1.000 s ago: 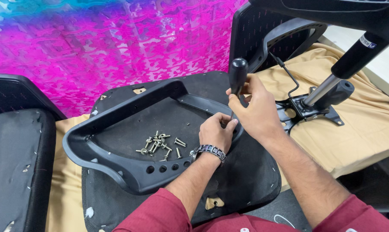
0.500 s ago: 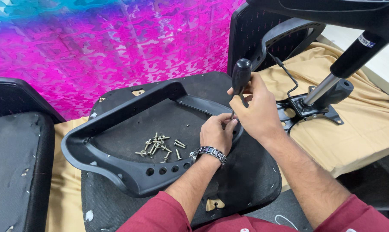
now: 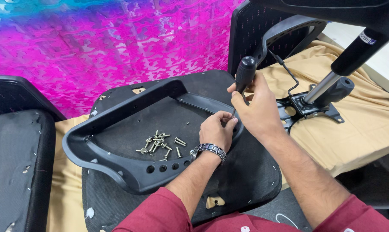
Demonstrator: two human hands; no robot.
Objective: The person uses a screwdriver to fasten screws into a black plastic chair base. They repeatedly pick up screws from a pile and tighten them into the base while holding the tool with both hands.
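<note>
At the far left lies a flat black upholstered seat pad (image 3: 18,167), untouched and unchanged over the last second. Next to it, an upturned black seat base (image 3: 246,180) carries a black moulded plastic armrest frame (image 3: 130,169), and inside that frame sits a loose heap of silver bolts and screws (image 3: 160,144), in the same spot as a second ago.

The left hand (image 3: 216,131), a metal watch at its wrist, is closed in a pinch at the frame's right rim, exactly where it was before; what its fingertips hold is hidden, so I cannot tell whether it is a screw or the tool's tip. The right hand (image 3: 254,109) grips the black-handled screwdriver (image 3: 245,74), fingers wrapped low on the handle, shaft pointing down to the left hand's pinch. Compared with a second ago the handle has risen slightly and stands more upright, while the hand's position barely shifts. That small change suggests the screwdriver is being turned or re-seated on a fastener at the frame's rim, with fastening still under way.

Further right, a black metal tilt mechanism with a chrome gas cylinder (image 3: 319,96) rests on tan cloth (image 3: 357,141), unmoved.
</note>
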